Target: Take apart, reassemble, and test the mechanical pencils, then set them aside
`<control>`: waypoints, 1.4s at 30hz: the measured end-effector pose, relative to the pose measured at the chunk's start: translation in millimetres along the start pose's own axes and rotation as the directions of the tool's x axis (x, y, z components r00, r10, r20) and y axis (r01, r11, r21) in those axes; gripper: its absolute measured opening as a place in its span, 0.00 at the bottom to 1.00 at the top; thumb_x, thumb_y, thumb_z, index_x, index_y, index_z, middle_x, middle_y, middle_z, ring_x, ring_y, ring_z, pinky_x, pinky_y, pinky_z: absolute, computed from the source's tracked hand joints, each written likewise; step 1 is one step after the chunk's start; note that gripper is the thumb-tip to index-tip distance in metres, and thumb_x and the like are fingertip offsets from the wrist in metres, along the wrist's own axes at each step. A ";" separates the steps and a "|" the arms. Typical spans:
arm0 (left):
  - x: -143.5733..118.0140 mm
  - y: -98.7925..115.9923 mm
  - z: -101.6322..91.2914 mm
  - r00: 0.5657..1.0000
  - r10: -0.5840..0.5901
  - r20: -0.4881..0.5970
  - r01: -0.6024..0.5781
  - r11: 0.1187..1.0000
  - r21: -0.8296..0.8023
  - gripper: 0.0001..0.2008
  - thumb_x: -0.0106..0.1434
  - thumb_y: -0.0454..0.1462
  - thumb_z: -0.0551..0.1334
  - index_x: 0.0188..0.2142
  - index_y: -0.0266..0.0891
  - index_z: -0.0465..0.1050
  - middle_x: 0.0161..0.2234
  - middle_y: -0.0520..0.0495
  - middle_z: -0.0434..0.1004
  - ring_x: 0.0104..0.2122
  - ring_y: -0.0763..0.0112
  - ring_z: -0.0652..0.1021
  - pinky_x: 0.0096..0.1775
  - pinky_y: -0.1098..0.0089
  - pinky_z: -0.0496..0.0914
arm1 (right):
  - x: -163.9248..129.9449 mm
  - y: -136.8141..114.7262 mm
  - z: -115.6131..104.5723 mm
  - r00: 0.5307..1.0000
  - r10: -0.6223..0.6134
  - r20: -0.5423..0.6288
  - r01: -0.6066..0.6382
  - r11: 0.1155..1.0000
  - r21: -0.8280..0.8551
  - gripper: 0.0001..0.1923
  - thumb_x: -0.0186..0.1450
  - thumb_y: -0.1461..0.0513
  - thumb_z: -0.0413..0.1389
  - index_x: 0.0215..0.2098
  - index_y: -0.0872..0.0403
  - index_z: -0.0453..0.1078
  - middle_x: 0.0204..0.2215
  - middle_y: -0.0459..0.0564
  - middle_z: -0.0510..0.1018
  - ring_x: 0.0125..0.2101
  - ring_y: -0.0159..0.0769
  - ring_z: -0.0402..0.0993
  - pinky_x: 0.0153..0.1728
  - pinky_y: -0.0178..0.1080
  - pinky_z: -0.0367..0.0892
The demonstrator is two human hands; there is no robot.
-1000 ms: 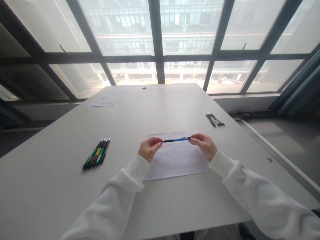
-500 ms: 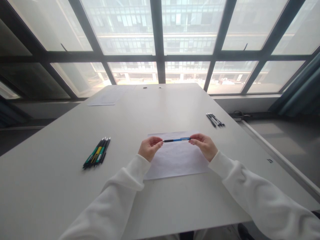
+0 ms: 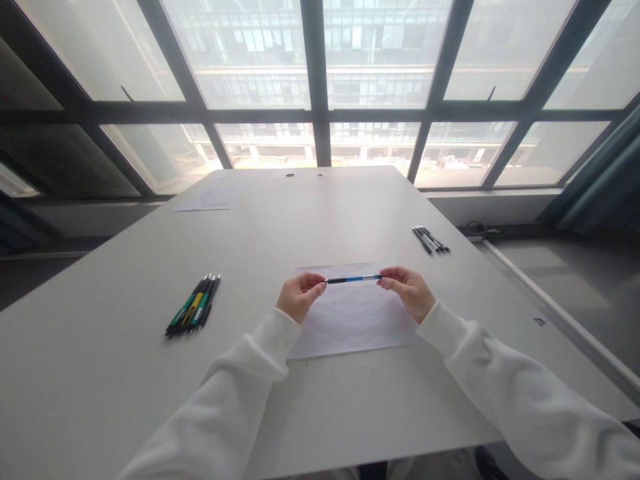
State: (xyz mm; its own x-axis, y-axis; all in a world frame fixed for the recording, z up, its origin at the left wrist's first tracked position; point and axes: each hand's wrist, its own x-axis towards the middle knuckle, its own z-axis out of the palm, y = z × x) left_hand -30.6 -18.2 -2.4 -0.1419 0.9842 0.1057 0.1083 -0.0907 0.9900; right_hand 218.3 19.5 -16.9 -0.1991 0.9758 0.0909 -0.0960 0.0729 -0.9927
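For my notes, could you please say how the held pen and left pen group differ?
The held pen is blue and black; the left pen group includes green and yellow. Left hand and right hand pinch the held pen; the left pen group lies on the table. Both show black.

Pen (image 3: 353, 279) above paper (image 3: 355, 321) on table (image 3: 320, 227)

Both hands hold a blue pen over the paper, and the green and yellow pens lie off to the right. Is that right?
Not quite: the green and yellow pens lie off to the left, as the head view shows. The left hand and right hand do hold a blue pen over the paper.
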 end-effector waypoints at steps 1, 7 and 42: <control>0.1 -0.9 -0.4 1.000 0.001 0.004 -0.001 1.000 0.000 0.13 0.44 0.41 0.67 0.28 0.35 0.74 0.23 0.48 0.75 0.24 0.71 0.74 0.29 0.70 0.68 | 0.3 0.5 -0.2 1.000 -0.003 -0.001 0.003 1.000 0.003 0.16 0.49 0.55 0.62 0.33 0.56 0.71 0.26 0.51 0.77 0.29 0.36 0.72 0.34 0.41 0.65; 0.6 -2.7 -1.6 1.000 0.010 0.011 -0.010 1.000 0.008 0.13 0.45 0.41 0.67 0.29 0.34 0.73 0.23 0.48 0.75 0.24 0.72 0.74 0.29 0.70 0.69 | 1.4 3.0 -0.8 1.000 -0.014 0.003 0.014 1.000 -0.001 0.14 0.50 0.56 0.61 0.33 0.56 0.71 0.26 0.51 0.78 0.28 0.35 0.71 0.34 0.40 0.64; 1.9 -2.9 -1.5 1.000 -0.004 0.025 0.005 1.000 -0.021 0.13 0.47 0.40 0.66 0.29 0.33 0.72 0.23 0.48 0.75 0.24 0.73 0.74 0.30 0.71 0.69 | 0.5 -0.2 -0.5 1.000 -0.009 -0.002 0.009 1.000 -0.012 0.12 0.51 0.58 0.60 0.32 0.57 0.73 0.24 0.50 0.76 0.28 0.34 0.70 0.33 0.39 0.64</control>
State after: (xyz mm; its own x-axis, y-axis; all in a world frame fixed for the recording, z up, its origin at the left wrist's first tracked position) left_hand -32.7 -16.3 -4.9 -0.1176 0.9881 0.0991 0.0869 -0.0892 0.9922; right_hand 218.7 20.1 -16.7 -0.1962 0.9755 0.0998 -0.0864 0.0842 -0.9927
